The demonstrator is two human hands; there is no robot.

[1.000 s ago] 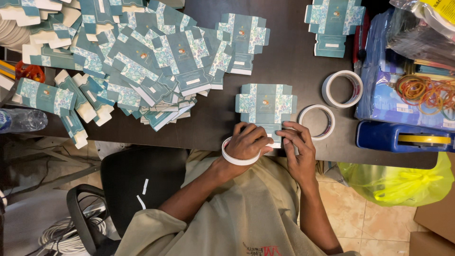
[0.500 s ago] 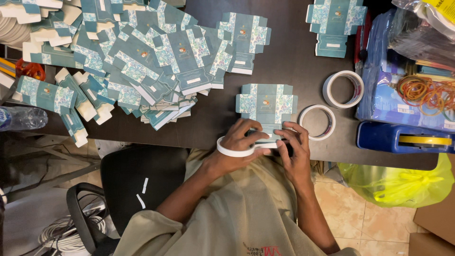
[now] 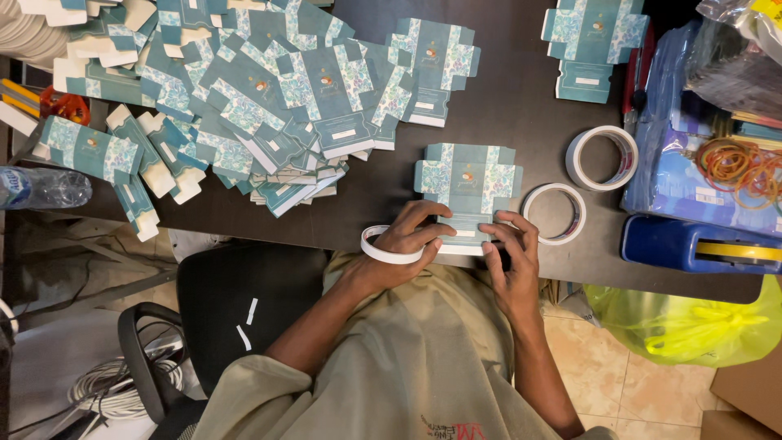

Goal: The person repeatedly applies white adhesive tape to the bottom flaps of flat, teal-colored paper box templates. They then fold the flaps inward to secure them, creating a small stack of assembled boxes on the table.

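Both hands' positions unchanged: left hand (image 3: 407, 236) grip pinching tape roll (image 3: 391, 251), right hand (image 3: 511, 259) fingers spread on flat teal carton (image 3: 467, 181).

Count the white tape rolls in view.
3. One roll is at the left hand; one roll lies right of the flat box; one roll lies farther right. Others may be hidden.

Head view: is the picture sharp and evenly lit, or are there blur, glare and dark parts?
Head view: mostly sharp; the flat teal carton under the left hand and right hand shows a clear pattern. Light is soft and even on the dark table. Mild glare on the yellow plastic bag; the floor at lower left is dimmer.
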